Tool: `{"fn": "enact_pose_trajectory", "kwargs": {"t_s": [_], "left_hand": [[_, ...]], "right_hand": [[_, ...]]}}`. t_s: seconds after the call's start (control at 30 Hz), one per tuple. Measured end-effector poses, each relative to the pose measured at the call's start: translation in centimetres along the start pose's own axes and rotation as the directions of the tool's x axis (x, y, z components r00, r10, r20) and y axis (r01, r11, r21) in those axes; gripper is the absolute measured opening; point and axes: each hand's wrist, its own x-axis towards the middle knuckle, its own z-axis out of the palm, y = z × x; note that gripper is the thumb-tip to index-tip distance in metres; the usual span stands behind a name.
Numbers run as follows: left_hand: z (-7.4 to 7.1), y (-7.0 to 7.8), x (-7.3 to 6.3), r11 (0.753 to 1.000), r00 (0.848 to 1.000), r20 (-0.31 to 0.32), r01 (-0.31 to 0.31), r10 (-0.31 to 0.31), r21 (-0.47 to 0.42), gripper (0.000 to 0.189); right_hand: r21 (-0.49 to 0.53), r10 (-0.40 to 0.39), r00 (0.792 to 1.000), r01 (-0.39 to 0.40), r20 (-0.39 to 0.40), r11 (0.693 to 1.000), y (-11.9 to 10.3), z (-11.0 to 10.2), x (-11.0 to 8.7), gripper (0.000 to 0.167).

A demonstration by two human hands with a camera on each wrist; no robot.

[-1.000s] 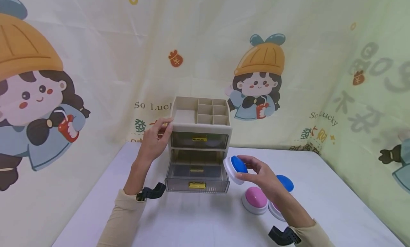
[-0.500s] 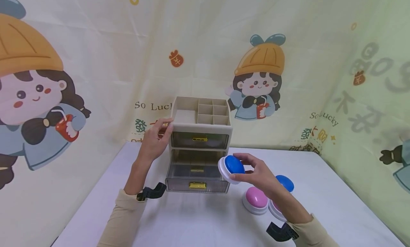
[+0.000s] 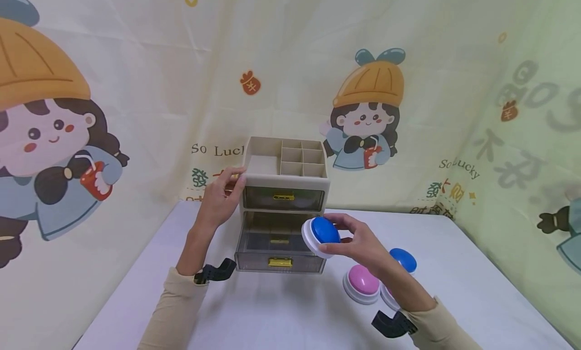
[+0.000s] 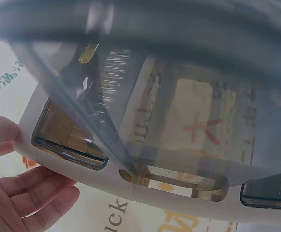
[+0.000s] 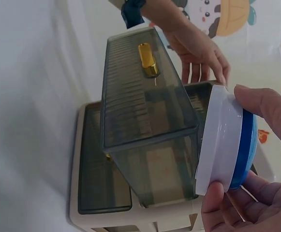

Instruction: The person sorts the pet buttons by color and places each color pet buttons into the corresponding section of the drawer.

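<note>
right hand (image 3: 356, 239) has carried the blue-domed push button (image 3: 325, 230) leftward over the last 1 s: then beside the drawer, now at the right front corner of the pulled-out drawer (image 3: 256, 261), tilted, dome turned more toward the head camera. contact with the drawer wall: cannot tell. grip: thumb and fingers pinch the button's rim and base. left hand (image 3: 219, 201) unchanged, fingers loosely extended against the side of the desk organizer (image 3: 285, 181), apparently steadying it. judgement: button is closer to the drawer opening but not yet inside. 3 other push buttons (image 3: 363, 280) sit on the bench (image 3: 254, 314).
</note>
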Motion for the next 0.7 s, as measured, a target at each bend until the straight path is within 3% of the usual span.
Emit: {"fn": "enact_pose_trajectory", "kwargs": {"t_s": [0.7], "left_hand": [[0.0,0.0,0.1,1.000,1.000,-0.001,-0.008,0.008,0.002,0.037]], "right_hand": [[0.075,-0.037,0.998,0.033,0.047,0.997,-1.5,1.9,1.2,0.078]]}}
